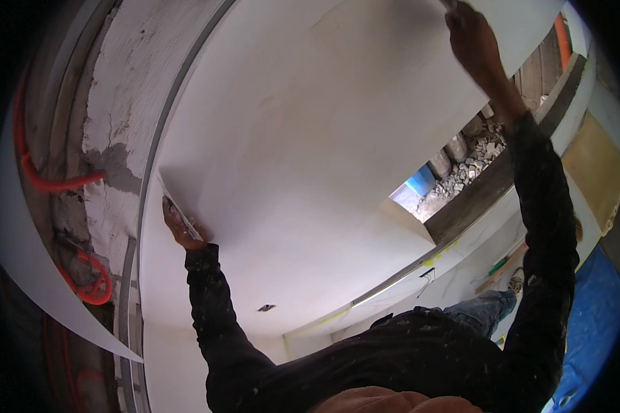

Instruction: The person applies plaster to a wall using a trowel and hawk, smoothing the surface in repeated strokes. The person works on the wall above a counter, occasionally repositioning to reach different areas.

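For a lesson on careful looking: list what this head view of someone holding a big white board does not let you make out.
- Right hand: fingertips cut off by the top edge of the head view.
- Left hand: fingers hidden behind the white board edge.
- Rubble in the gap: too small to identify pieces.
- Orange tubes at left: their ends run into the dark rim.

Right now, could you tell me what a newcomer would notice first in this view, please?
A large pale plasterboard sheet fills the middle, held against the wall. The left hand grips its left edge and the right hand its upper right edge, both arms in dark paint-flecked sleeves. At the far left, bright orange flexible conduit loops over rough grey masonry, and broken rubble shows past the sheet's right edge.
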{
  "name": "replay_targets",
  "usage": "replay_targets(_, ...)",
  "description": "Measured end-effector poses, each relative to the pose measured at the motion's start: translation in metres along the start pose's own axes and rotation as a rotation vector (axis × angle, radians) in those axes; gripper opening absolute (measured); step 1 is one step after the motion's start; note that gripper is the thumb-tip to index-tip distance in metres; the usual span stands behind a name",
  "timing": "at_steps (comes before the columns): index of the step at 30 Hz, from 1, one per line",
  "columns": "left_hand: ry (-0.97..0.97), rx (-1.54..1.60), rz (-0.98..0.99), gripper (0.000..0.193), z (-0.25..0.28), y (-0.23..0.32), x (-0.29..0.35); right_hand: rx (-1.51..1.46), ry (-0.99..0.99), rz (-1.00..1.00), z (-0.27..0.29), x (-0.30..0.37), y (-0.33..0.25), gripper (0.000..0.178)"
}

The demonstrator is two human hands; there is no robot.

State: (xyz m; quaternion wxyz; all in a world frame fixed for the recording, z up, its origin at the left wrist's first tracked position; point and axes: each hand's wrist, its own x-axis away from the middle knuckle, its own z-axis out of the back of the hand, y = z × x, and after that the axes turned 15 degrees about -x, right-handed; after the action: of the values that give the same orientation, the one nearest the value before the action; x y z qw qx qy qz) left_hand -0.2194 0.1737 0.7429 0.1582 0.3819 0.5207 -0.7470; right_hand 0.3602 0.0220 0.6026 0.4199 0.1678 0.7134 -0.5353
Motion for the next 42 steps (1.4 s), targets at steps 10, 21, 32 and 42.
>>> replay_targets(10, 0.022, 0.019, 0.056, 0.045, -0.004, 0.0, 0.002, -0.523, -0.182, -0.032, -0.141, 0.085, -0.156, 0.065)
replay_targets(21, 0.015, -0.065, -0.032, 0.044, 0.0, -0.005, 0.001, -0.469, -0.508, 0.225, -0.19, 0.179, -0.249, 0.034)
replay_targets(32, 0.016, -0.018, 0.015, 0.045, -0.003, -0.006, 0.005, 0.03, -0.029, -0.199, -0.079, -0.005, -0.105, 0.029)
replay_targets(42, 0.007, -0.061, -0.018, 0.044, -0.001, -0.006, 0.002, -0.066, -0.448, 0.549, -0.191, 0.192, -0.247, 0.038)
